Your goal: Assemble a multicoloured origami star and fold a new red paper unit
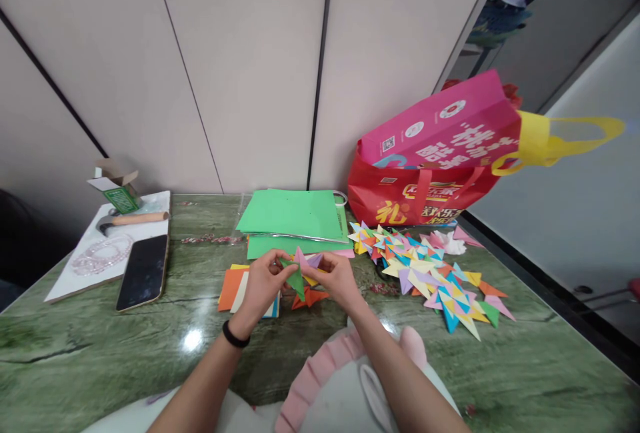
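Between my two hands, above the table, is a folded paper piece in green, pink, purple and yellow. My left hand [267, 277] pinches its green folded paper [296, 284]. Closed on the other side, my right hand [337, 277] grips the purple folded paper [315, 261] beside a pink point. Just below lie orange folded pieces [309, 297], partly hidden by the hands. Left of them, near my left hand, a stack of coloured paper sheets [233, 288] shows orange, cream and blue edges.
Green paper sheets [290, 213] lie behind the hands. Many folded paper stars [420, 266] pile up at right, before a red gift bag [400, 186]. At left are a phone [143, 271], a hammer [135, 219], a beaded strand [103, 254] and a small opened box [120, 196].
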The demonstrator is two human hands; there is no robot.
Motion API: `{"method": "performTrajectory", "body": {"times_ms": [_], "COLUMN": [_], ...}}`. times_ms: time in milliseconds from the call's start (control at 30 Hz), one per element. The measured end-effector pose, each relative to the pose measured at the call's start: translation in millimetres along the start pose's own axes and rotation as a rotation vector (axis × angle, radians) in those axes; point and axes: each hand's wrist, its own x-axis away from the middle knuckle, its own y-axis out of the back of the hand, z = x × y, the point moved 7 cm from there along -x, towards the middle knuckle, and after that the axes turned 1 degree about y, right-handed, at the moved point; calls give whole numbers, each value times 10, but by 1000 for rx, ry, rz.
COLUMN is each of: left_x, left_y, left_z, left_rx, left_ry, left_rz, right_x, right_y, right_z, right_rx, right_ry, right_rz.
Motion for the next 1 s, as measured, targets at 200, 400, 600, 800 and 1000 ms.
{"method": "performTrajectory", "body": {"times_ms": [200,400,600,800,1000], "left_x": [-8,-7,0,-6,-48], "left_y": [7,19,38,15,-16], "left_z": [52,30,-29,-3,55], "left_rx": [-12,24,-15,-18,34], "left_ry": [26,54,33,24,8], "left_rz": [33,60,56,97,209], "right_x": [7,9,24,30,17], "right_y": [-39,-60,-79,-78,2], "right_z": [23,1,26,16,-5], "right_rx": [-14,-31,-88,-81,-53], "right_ry": [-1,-47,-71,-87,-90], "right_rz": [60,108,115,110,33]}}
